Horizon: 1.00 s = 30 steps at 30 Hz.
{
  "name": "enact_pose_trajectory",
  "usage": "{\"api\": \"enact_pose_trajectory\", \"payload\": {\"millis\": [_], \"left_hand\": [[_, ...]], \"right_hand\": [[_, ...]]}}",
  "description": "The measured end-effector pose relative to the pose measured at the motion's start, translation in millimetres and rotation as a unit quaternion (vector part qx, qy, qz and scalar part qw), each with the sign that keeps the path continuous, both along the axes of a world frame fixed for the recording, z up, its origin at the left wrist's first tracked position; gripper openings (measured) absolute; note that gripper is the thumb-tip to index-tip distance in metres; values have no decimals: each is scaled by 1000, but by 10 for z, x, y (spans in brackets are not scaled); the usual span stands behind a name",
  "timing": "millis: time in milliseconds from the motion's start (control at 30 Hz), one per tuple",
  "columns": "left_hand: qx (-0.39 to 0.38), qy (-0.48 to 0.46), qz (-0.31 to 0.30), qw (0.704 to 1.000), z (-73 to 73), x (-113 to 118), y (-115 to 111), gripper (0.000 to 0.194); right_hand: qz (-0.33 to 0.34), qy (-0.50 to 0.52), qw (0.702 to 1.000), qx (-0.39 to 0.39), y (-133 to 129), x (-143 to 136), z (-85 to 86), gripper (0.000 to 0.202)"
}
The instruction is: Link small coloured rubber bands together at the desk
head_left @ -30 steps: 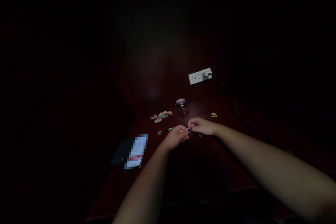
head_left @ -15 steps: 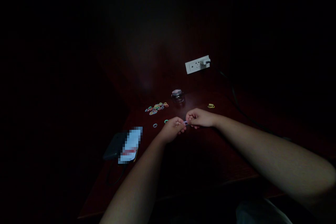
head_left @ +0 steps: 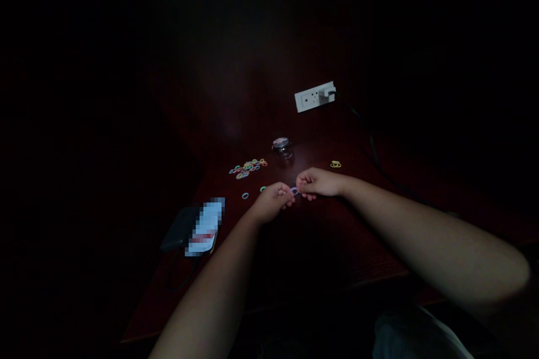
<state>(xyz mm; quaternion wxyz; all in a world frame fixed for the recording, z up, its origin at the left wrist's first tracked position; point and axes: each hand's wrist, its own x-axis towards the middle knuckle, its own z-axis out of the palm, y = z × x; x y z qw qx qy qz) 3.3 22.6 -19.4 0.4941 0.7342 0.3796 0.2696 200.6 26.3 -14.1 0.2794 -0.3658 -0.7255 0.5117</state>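
Note:
Between my two hands is a small pale purple hair tie (head_left: 294,191), its loop showing as a ring. My left hand (head_left: 274,202) pinches its left side, and my right hand (head_left: 316,183) pinches its right side. Just beyond my left hand lies a green hair tie (head_left: 263,189), partly hidden by it. Left of that is a light blue hair tie (head_left: 245,196). A pile of multicoloured hair ties (head_left: 248,168) lies farther back on the dark red table (head_left: 320,247). Some yellow hair ties (head_left: 336,164) lie beyond my right hand.
A clear lidded jar (head_left: 282,148) stands behind my hands. On the left lie a dark flat object (head_left: 179,230) and a blurred white-and-red packet (head_left: 205,228). A white wall socket (head_left: 315,96) holds a plug, whose black cable (head_left: 373,151) runs down the right side.
The purple hair tie now shows as a more open ring between my fingers. Both hands keep their pinch. The whole view has shifted slightly, so everything sits a little higher and farther left.

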Motion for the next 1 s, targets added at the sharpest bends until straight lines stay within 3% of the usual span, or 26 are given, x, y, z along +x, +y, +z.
{"api": "enact_pose_trajectory", "payload": {"millis": [300,1000], "left_hand": [[-10,0,3,1000,20,12,-18,24],[-5,4,-4,1000,37,31,-20,17]], "right_hand": [[-2,47,999,-27,11,10,9,19],[-2,-15,1000,-8,-28,-4,27,5]]}}
